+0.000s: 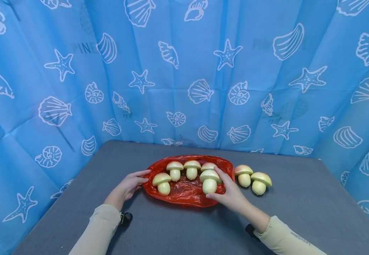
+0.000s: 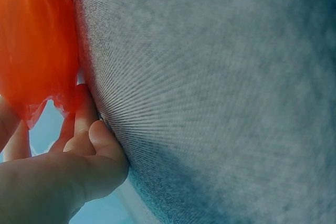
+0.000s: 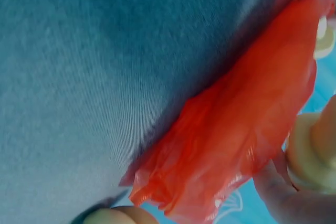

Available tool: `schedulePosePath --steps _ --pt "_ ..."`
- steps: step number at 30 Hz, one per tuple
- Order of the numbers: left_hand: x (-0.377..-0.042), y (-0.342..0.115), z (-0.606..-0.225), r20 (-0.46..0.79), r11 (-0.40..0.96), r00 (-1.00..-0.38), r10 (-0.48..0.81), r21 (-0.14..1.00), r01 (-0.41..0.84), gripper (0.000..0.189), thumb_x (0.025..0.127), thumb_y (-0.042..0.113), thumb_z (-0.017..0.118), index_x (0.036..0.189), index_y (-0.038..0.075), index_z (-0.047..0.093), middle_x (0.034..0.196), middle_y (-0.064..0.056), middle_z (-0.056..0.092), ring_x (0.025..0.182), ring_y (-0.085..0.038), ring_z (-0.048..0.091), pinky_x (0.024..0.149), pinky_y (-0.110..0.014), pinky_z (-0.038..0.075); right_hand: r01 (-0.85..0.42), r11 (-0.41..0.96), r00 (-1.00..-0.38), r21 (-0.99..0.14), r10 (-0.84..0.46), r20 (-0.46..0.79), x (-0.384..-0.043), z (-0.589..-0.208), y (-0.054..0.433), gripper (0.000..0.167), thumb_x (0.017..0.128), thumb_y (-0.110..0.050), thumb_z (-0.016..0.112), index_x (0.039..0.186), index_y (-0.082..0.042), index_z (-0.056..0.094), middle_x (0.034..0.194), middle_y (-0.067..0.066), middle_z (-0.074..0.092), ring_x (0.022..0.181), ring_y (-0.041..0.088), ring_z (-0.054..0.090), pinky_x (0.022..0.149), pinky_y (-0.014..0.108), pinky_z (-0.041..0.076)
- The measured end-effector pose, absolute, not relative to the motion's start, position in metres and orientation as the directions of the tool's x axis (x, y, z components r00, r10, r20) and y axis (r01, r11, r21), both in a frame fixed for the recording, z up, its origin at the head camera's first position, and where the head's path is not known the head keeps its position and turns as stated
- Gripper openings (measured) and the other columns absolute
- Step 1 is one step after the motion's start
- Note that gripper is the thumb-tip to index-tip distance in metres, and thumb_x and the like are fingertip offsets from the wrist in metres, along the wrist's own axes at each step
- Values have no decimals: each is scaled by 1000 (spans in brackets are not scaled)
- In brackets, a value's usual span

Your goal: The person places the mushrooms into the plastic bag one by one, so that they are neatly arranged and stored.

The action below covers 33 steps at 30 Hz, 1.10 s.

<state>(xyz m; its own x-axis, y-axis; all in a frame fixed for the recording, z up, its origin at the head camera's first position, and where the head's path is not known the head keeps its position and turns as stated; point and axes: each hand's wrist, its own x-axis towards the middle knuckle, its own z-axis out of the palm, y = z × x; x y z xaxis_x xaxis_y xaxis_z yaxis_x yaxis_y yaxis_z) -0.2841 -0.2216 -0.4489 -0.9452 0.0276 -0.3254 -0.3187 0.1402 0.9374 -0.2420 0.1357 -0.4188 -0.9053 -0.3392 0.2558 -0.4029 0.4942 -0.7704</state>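
A red plastic bag (image 1: 184, 202) lies with its mouth spread wide on the table, with several pale toy mushrooms standing inside, one of them a mushroom (image 1: 162, 183) at its left end. My left hand (image 1: 132, 184) holds the bag's left edge, its fingers at the rim. Over the right part of the bag, my right hand (image 1: 232, 194) grips a mushroom (image 1: 210, 186) between thumb and fingers, cap upward. Behind this one, another mushroom (image 1: 208, 165) is partly hidden. In the right wrist view, the held mushroom (image 3: 310, 156) is beside the bag's red side.
Right of the bag, two more mushrooms stand on the table: one mushroom (image 1: 244, 176) close to the rim, the other mushroom (image 1: 260, 183) slightly nearer me. The table (image 1: 171, 233) has a grey cover. A blue shell-patterned curtain (image 1: 184, 78) hangs behind and at both sides.
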Motion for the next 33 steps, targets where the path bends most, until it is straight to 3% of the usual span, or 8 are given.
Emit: schedulePosePath --steps 13,33 --pt "-285 -222 -449 -335 147 -942 15 933 -329 47 97 8 54 143 8 49 153 -20 32 132 -35 36 102 -46 33 -361 480 -918 -799 -336 213 -242 -420 118 86 79 -14 81 147 5 31 142 28 42 127 41 43 101 59 37" --pt "-286 -223 -449 -347 136 -937 26 930 -341 47 97 9 54 144 9 48 154 -20 30 136 -37 31 108 -52 27 -322 445 -928 -836 -325 185 -249 -433 89 84 76 -6 82 146 3 36 143 21 44 128 35 43 103 56 36"
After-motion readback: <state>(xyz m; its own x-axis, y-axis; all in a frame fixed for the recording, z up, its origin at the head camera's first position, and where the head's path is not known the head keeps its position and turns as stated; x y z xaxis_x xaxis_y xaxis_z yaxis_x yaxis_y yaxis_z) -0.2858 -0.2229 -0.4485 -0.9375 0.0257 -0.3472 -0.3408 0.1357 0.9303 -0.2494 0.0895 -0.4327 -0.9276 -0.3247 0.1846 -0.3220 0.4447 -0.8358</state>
